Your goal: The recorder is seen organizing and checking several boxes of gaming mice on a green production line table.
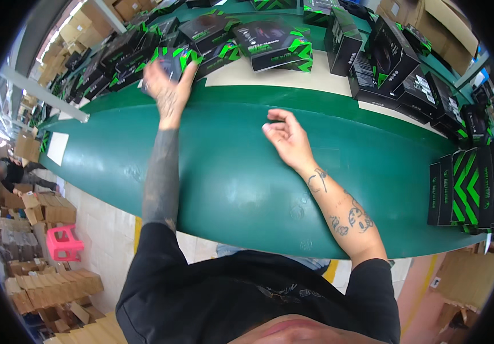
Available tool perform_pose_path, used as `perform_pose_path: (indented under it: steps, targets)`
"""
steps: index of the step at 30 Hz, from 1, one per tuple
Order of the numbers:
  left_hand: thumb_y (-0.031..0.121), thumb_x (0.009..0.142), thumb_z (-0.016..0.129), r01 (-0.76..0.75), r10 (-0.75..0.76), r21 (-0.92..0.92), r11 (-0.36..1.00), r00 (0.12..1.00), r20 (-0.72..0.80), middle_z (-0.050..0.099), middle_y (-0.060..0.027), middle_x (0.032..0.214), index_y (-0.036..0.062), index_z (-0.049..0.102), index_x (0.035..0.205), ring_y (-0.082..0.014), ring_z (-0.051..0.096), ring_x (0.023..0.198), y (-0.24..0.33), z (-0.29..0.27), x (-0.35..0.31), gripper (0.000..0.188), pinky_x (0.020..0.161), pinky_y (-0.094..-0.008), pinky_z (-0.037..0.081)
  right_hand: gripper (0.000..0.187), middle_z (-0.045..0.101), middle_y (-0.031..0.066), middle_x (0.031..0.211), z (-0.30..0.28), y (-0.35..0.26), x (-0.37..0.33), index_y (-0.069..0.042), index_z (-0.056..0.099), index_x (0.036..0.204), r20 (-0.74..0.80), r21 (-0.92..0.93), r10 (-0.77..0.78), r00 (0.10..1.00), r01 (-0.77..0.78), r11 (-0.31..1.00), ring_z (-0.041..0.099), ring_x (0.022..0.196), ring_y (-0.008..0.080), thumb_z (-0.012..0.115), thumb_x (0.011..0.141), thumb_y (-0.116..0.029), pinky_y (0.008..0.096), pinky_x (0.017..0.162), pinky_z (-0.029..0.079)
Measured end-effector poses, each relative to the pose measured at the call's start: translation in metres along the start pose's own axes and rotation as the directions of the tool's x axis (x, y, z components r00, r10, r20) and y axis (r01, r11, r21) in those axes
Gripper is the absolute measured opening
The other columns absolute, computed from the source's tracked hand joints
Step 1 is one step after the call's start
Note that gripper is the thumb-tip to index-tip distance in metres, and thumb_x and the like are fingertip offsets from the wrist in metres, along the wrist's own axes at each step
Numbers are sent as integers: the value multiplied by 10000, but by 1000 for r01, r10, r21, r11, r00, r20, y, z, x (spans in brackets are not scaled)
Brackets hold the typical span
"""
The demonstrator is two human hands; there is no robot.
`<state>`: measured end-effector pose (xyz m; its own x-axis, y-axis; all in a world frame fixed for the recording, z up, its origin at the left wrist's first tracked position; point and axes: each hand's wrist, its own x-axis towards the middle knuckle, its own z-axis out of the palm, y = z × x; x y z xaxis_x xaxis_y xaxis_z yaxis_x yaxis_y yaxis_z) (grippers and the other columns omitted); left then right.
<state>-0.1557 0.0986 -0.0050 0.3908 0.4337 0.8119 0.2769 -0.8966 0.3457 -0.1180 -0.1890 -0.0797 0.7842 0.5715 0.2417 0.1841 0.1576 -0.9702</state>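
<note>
Nearest me, my right hand (286, 137) hovers over the bare green conveyor belt (230, 172), palm up, fingers loosely curled and holding nothing. Farther out, my left hand (165, 86) reaches to the belt's far edge, fingers spread around a black-and-green box (173, 62); I can't tell how firmly it grips. Beyond it, more such boxes (270, 43) crowd the far side, and a row of them (469, 186) stands upright at right.
</note>
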Motion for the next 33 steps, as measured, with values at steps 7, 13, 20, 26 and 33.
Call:
perform_pose_path:
  steps: [7,13,20,26,33]
  targets:
    - [396,745,755,832,-735,-434,346,528,426,485,-162,1313,18,315,1381,-265,456,1215,-104,-3,-26,861,1046,-359,326,363,625,115,1034,11,-17,2,-40,585,1088,108,-247,-24,994,50,968,633,857,193,701,816,-251,307,777,513]
    - [0,825,636,462,-602,-850,252,763,236,441,-58,1355,106,187,1482,-187,468,1182,-79,12,-11,803,1012,-328,373,319,634,91,1008,18,-25,-4,-45,600,1060,134,-338,-12,991,57,939,625,841,187,695,806,-214,301,775,510]
    - [83,845,618,338,-491,-941,-17,817,303,501,-118,1318,66,381,1399,-207,474,1167,-54,19,68,602,1010,-326,367,260,631,99,967,6,-21,-4,-47,624,989,99,-356,-54,994,86,931,640,811,198,694,799,-209,308,737,518]
    - [340,811,669,-199,235,-297,934,968,89,475,-207,1316,24,520,1225,-367,400,1262,-3,34,73,542,1044,-432,326,213,617,95,903,16,-8,6,-59,633,915,151,-317,-92,984,136,939,641,789,221,688,799,-229,333,682,526]
    - [414,792,676,-746,723,-95,659,595,351,457,-78,1383,145,423,1376,-278,420,1275,70,94,24,691,1063,-435,298,214,607,96,892,15,-15,1,-67,629,874,150,-313,-86,985,130,941,623,815,255,661,790,-262,364,729,510]
